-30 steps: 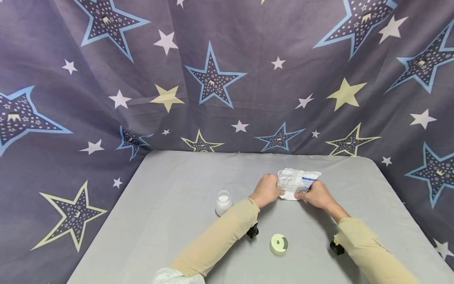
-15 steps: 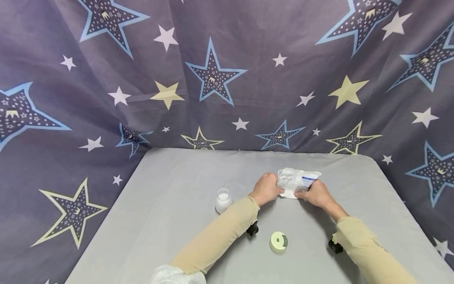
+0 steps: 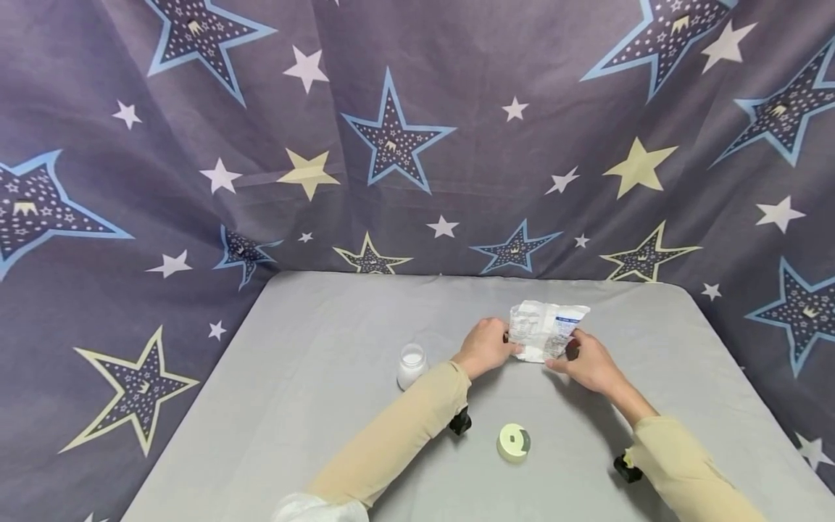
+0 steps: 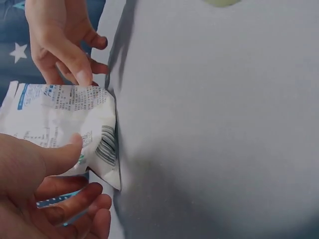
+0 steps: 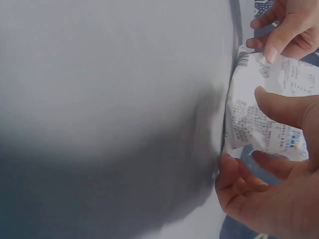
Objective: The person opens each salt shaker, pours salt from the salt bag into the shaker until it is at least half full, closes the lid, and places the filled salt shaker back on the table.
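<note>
A white printed packet [image 3: 543, 330] with blue lettering and a barcode stands over the back right of the table between both hands. My left hand [image 3: 485, 346] pinches its left edge, the thumb lying on the printed face in the left wrist view. My right hand [image 3: 592, 365] is at the opposite edge, thumb and fingers spread apart around it. In the left wrist view the right thumb tip [image 4: 83, 77] only reaches the packet's edge. The packet's far side and the fingers behind it are partly hidden.
A glass jar [image 3: 411, 366] with white contents stands left of my left forearm. A pale green round tape-like disc [image 3: 513, 444] lies nearer, between the forearms. All sit on a grey cloth-covered table [image 3: 326, 348], with a star-patterned curtain [image 3: 417, 210] behind it.
The packet has tipped slightly upward and shows more of its face. My right hand has loosened, its thumb sliding outward to the packet's corner. The left hand has shifted slightly left.
</note>
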Available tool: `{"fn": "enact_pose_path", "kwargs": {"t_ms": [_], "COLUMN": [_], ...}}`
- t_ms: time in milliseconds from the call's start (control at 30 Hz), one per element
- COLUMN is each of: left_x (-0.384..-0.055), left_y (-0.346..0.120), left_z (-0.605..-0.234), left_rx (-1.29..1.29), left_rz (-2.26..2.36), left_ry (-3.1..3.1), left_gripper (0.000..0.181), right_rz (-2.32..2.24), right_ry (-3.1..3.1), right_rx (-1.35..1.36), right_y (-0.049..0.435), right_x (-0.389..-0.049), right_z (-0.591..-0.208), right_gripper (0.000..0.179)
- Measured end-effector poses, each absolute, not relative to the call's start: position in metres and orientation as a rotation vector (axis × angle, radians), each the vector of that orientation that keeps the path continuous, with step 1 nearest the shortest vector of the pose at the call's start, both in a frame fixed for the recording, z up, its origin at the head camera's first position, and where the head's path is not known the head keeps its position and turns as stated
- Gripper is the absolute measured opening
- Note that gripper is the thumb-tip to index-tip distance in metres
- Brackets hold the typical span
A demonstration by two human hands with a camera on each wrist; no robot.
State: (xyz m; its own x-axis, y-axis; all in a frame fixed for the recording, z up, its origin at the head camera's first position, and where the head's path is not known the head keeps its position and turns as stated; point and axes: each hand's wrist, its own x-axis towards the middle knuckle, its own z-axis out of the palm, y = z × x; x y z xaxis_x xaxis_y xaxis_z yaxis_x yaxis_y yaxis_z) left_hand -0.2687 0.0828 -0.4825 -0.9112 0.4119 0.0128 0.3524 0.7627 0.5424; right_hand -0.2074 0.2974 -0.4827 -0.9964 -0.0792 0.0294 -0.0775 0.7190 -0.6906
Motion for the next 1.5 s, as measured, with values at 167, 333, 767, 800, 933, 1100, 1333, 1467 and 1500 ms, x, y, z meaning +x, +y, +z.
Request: {"fn": "enact_pose_path", "kwargs": {"t_ms": [167, 333, 767, 800, 933, 1100, 1333, 1467, 1500], "left_x": [-0.261, -0.250, -0.203, -0.201, -0.200, -0.197, -0.189, -0.190, -0.191], "left_y": [0.077, 0.072, -0.005, -0.016, -0.065, -0.109, -0.125, -0.122, -0.121], "left_z": [-0.473, -0.462, -0.393, -0.390, -0.390, -0.415, -0.458, -0.473, -0.475], "left_rx": [0.595, 0.556, 0.811, 0.783, 0.646, 0.566, 0.540, 0.492, 0.487], "left_rz": [0.810, 0.823, 1.111, 1.135, 1.205, 1.171, 1.114, 1.116, 1.121], "left_ry": [2.865, 2.868, 2.901, 2.922, 3.026, 3.106, 2.962, 2.888, 2.883], "left_gripper": [0.023, 0.021, 0.045, 0.045, 0.043, 0.034, 0.051, 0.075, 0.079], "right_rz": [-1.214, -1.302, -1.136, -1.106, -1.020, -0.915, -0.816, -0.801, -0.800], "right_ry": [2.876, 2.828, 3.108, 3.107, 3.062, 3.015, 2.968, 2.967, 2.970], "right_rx": [-0.067, -0.007, -0.401, -0.424, -0.476, -0.448, -0.371, -0.365, -0.369], "right_y": [0.293, 0.283, 0.246, 0.243, 0.231, 0.222, 0.208, 0.203, 0.202], "right_x": [-0.194, -0.174, -0.117, -0.113, -0.100, -0.088, -0.079, -0.078, -0.078], "right_z": [-0.471, -0.456, -0.436, -0.436, -0.440, -0.446, -0.458, -0.463, -0.464], "right_gripper": [0.079, 0.087, 0.037, 0.037, 0.041, 0.051, 0.063, 0.064, 0.063]}}
